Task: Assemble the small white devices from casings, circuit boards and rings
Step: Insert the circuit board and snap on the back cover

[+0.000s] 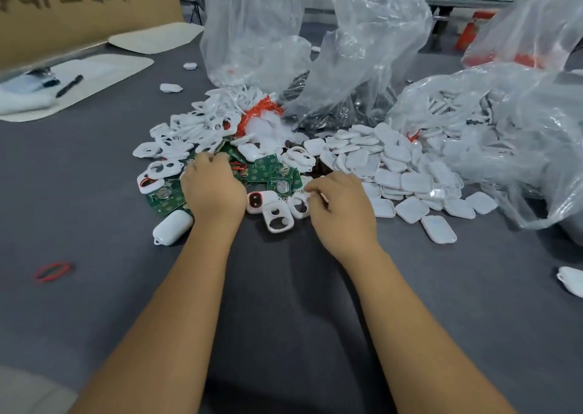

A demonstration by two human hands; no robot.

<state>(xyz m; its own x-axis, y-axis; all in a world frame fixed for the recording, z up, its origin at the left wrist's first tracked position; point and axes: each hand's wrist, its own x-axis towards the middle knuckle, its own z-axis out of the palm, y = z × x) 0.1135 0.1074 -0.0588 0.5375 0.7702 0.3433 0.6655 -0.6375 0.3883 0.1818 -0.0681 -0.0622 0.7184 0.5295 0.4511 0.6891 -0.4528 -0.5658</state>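
Note:
A heap of parts lies mid-table: white front casings with cut-outs (202, 123), green circuit boards (271, 169) and plain white back casings (394, 161). My left hand (211, 188) reaches into the boards with its fingers curled down; what they hold is hidden. My right hand (340, 205) is curled at the pile's near edge, its fingertips pinching a white front casing (299, 203). Between the hands lie a casing with a red ring (260, 200) and an empty front casing (277, 219). An assembled white device (172, 227) rests left of my left wrist.
Clear plastic bags (362, 53) stand behind the heap, another (517, 136) sprawls at the right. A red rubber band (52, 271) lies near left. A black pen (69, 86) rests on a white sheet far left, below a cardboard box (79, 3). One white device (572, 282) sits at the right edge.

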